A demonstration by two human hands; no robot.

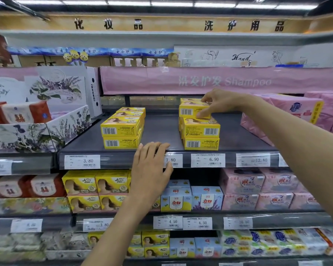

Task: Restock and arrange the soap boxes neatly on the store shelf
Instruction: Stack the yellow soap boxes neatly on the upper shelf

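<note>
Soap boxes [121, 129], flat yellow barcoded cardboard, stack on the shelf [161, 131]; our right hand [219, 103] pinches the top box [192, 110], left hand [151, 166] fingers relaxed.

The right hand [218, 101] is gripping the top yellow soap box [193, 109] of a stack while the left hand [152, 166] is resting open on the shelf [161, 129] edge.

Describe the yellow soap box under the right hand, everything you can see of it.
The soap box is a small yellow cardboard carton, closed, lying flat. Its front shows a barcode at the left and small dark print; fingers partly hide the picture on top. It tops the right stack of like boxes on the dark shelf, not quite lined up with the box below. The right hand grips it, thumb on the front, fingers over the top.
</note>
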